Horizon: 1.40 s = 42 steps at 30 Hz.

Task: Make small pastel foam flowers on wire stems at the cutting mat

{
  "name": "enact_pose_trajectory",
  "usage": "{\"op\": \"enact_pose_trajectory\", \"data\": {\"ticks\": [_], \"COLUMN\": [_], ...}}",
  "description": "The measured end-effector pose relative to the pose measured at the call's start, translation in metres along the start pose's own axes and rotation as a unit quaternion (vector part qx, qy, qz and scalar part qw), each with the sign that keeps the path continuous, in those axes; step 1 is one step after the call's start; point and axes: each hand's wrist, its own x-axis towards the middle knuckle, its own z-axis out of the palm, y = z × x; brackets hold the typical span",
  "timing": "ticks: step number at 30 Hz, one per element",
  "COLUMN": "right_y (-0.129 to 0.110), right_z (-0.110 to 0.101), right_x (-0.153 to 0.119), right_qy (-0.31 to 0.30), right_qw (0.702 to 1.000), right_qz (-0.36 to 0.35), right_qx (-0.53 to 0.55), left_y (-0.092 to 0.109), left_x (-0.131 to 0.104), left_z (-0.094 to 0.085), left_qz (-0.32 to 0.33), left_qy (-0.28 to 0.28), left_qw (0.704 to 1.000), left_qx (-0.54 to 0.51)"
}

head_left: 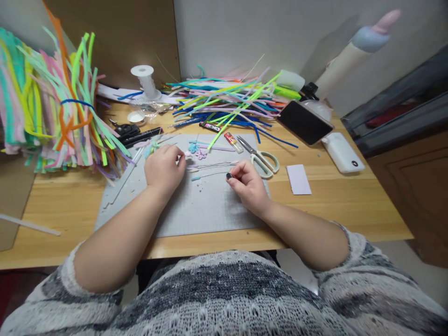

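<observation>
My left hand is closed over the left part of the grey cutting mat, thumb and fingers drawn together. A small pink piece shows by its fingertips; whether it is gripped I cannot tell. Just beyond lie small curled flower shapes, a blue one and a lilac one. My right hand pinches a small black piece above the mat. Between the hands lie several thin dark wires with coloured fuzzy tips, among them a blue tip. One wire reaches toward my right fingertips.
Behind the mat lies a loose pile of pipe cleaners; bundled ones stand left. Scissors and a red-and-white lighter lie near my right hand. Farther right are a phone, a white case and a white card.
</observation>
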Motion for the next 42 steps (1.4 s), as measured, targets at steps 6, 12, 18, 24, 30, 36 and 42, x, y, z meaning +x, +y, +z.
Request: {"op": "enact_pose_trajectory", "data": {"ticks": [6,12,18,24,30,36,42], "right_y": [0.001,0.001,0.002,0.002,0.000,-0.001,0.001], "right_z": [0.001,0.002,0.003,0.002,0.004,0.005,0.005], "right_x": [0.001,0.001,0.002,0.003,0.005,0.004,0.005], "right_qy": [-0.009,-0.012,-0.017,-0.019,-0.030,-0.033,-0.042], "right_qw": [1.000,1.000,1.000,1.000,0.999,0.999,0.999], "right_qz": [-0.007,-0.002,-0.005,-0.006,-0.003,-0.001,0.018], "right_qx": [0.005,-0.002,0.000,-0.010,-0.016,-0.021,-0.007], "left_y": [0.004,0.004,0.002,-0.017,-0.052,-0.057,-0.029], "left_x": [0.002,0.002,-0.001,0.008,0.033,0.040,0.019], "left_z": [0.014,0.019,0.021,-0.003,-0.022,-0.011,-0.019], "left_qz": [0.019,0.043,0.032,-0.028,-0.148,-0.153,-0.114], "left_qy": [0.009,-0.030,-0.043,0.052,0.062,0.036,0.161], "left_qw": [0.998,0.995,0.997,0.998,0.987,0.988,0.957], "left_qx": [0.065,0.088,0.050,-0.014,0.026,0.006,-0.211]}}
